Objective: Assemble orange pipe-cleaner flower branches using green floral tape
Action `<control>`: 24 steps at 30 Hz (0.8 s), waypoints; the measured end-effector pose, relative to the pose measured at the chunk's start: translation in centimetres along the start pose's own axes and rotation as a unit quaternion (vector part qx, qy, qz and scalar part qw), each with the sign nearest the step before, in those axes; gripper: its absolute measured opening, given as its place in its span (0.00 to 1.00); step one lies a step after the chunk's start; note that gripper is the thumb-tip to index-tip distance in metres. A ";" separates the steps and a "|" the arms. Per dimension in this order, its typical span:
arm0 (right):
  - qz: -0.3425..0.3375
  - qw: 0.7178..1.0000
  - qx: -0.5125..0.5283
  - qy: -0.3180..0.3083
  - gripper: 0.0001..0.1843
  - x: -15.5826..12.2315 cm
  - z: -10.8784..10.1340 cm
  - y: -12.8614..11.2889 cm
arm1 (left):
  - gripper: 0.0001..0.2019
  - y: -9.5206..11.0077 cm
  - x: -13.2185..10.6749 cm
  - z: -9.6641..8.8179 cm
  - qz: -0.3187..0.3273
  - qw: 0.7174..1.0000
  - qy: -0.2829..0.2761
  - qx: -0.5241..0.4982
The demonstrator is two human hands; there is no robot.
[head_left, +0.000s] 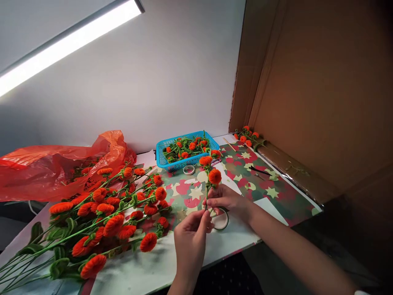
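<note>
My left hand (pixel 190 237) and my right hand (pixel 227 199) meet above the table's front edge, both pinched on the thin green stem of an orange pompom flower sprig (pixel 214 176) that stands upright between them. The sprig carries two orange heads, one above the other. Under my right hand a roll of white tape (pixel 221 221) lies on the table, partly hidden by my fingers. A big pile of finished orange flower stems (pixel 104 217) with green leaves lies to the left of my hands.
A blue plastic basket (pixel 185 148) of small orange flower pieces stands at the back, a second tape roll (pixel 188 169) before it. A red plastic bag (pixel 58 164) lies at the left. Patterned wrapping paper (pixel 260 184) covers the table. A cardboard wall (pixel 307 82) rises on the right.
</note>
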State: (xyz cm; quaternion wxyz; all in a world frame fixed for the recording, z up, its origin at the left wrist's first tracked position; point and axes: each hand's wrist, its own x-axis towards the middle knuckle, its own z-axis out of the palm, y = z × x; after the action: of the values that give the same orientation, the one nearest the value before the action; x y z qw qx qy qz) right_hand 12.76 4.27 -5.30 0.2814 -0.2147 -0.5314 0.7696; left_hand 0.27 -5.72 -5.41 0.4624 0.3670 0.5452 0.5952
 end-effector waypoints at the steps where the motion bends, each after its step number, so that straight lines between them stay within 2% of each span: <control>1: -0.005 1.000 0.002 0.008 0.10 0.0 0.1 0.0 | 0.10 0.1 0.0 0.0 0.000 1.000 -0.003 -0.006; 4: -0.013 0.999 0.044 0.004 0.13 0.1 0.2 0.4 | 0.12 0.1 0.4 0.2 -0.069 0.987 -0.051 -0.134; 8: -0.009 0.995 0.094 -0.044 0.18 0.3 0.0 0.9 | 0.15 -0.4 1.2 0.9 -0.179 0.919 -0.110 -0.334; 11: 0.014 0.993 0.091 -0.067 0.20 0.3 -0.2 1.0 | 0.12 -0.6 1.4 1.1 -0.210 0.877 -0.154 -0.404; 13: 0.030 0.993 0.092 -0.067 0.19 0.4 -0.3 1.0 | 0.10 -0.6 1.4 1.1 -0.223 0.868 -0.165 -0.412; 15: 0.035 0.994 0.093 -0.052 0.18 0.4 -0.3 1.1 | 0.11 -0.6 1.3 1.0 -0.228 0.880 -0.153 -0.387; 16: 0.032 0.995 0.089 -0.040 0.17 0.4 -0.2 1.1 | 0.12 -0.5 1.3 0.9 -0.221 0.897 -0.138 -0.358; 18: 0.023 0.998 0.063 -0.016 0.17 0.6 -0.1 1.0 | 0.13 -0.3 1.2 0.7 -0.174 0.945 -0.097 -0.257; 20: 0.005 1.000 0.024 0.009 0.17 0.7 0.1 1.0 | 0.13 0.0 1.0 0.5 -0.095 0.988 -0.056 -0.109; 22: -0.020 0.999 -0.012 0.041 0.18 0.9 0.2 0.9 | 0.11 0.4 0.9 0.2 0.002 0.999 -0.010 0.037; 24: -0.052 0.995 -0.039 0.072 0.18 0.9 0.3 0.8 | 0.10 0.5 1.0 0.0 0.086 0.987 0.022 0.133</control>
State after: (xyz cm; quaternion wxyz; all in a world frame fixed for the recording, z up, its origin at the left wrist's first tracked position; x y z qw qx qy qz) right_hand 11.77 4.42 -5.98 0.3503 -0.2527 -0.5494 0.7153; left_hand -0.05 -4.79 -5.00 0.3445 0.4577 0.5960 0.5627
